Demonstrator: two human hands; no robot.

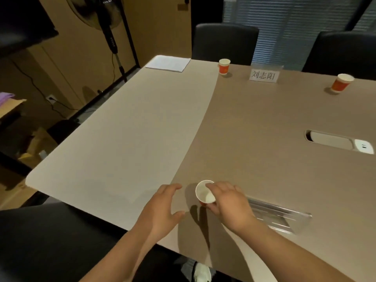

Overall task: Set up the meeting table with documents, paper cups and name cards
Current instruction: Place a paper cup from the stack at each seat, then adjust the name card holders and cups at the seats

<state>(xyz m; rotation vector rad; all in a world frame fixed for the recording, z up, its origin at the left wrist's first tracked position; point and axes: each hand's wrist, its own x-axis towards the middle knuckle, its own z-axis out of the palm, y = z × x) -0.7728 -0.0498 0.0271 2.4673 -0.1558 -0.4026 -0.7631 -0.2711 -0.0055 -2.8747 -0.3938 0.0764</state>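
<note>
Meeting table (254, 123) carries a stack of documents (168, 63) at its far left corner, a standing name card (264, 75) across the far side and two red paper cups (224, 66) flanking it. Right hand (230, 202) curls its fingers around a third cup (204, 193) near the front edge, tilted, mouth up; left hand (162, 206) hovers just beside it, fingers spread and empty.

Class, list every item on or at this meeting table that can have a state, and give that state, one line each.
near cup: empty, tilted, gripped by the right hand
left hand: open, holding nothing
far left cup: upright
far right cup: upright
name card: standing, text facing the camera
papers: lying flat at the far corner
near clear holder: lying flat
</note>
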